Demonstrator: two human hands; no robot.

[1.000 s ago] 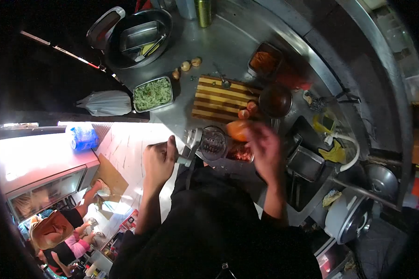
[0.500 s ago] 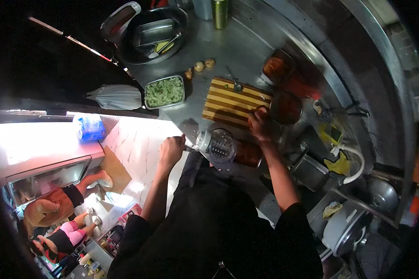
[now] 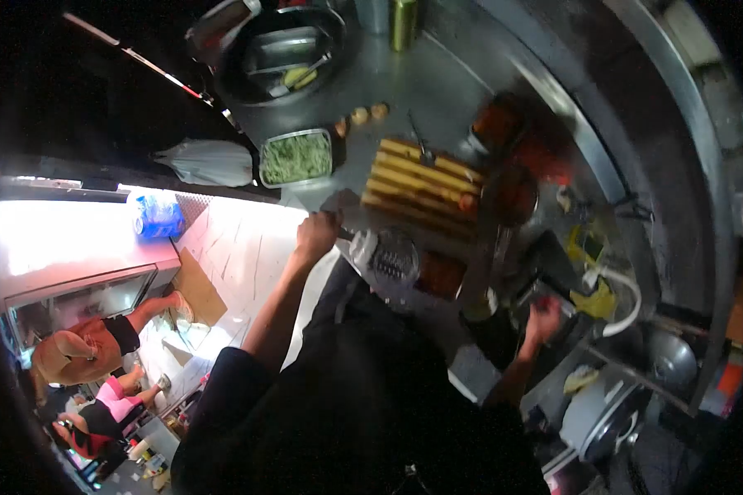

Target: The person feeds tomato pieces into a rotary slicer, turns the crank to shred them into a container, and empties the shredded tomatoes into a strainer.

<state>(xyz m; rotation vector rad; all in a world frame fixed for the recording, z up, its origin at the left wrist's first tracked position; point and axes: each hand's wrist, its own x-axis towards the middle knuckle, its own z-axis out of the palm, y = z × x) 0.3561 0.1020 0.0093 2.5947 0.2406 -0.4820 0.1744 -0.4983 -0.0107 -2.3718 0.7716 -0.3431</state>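
Note:
My left hand (image 3: 318,235) is closed around the crank handle of a rotary grater at the counter's front edge. The grater's clear body (image 3: 395,260) shows a perforated metal drum. Beside it is a container with reddish-brown contents (image 3: 440,274). My right hand (image 3: 543,322) is over a metal tray (image 3: 563,332) at the right; its fingers are blurred, with something reddish among them that I cannot make out. Behind the grater lies a striped wooden cutting board (image 3: 413,186), bearing a spoon (image 3: 425,153) and a small orange-red piece (image 3: 467,202).
A tray of shredded green vegetable (image 3: 295,158) stands at the left, near several onion-like bulbs (image 3: 360,115) and a dark basin (image 3: 231,78). Containers of red food (image 3: 516,196) are right of the board. A white hose (image 3: 631,301) curves nearby. Two people are below left.
My right hand has left the cutting board and moved right and nearer me, to the metal tray. The orange-red piece now lies on the board. My left hand has risen slightly with the crank.

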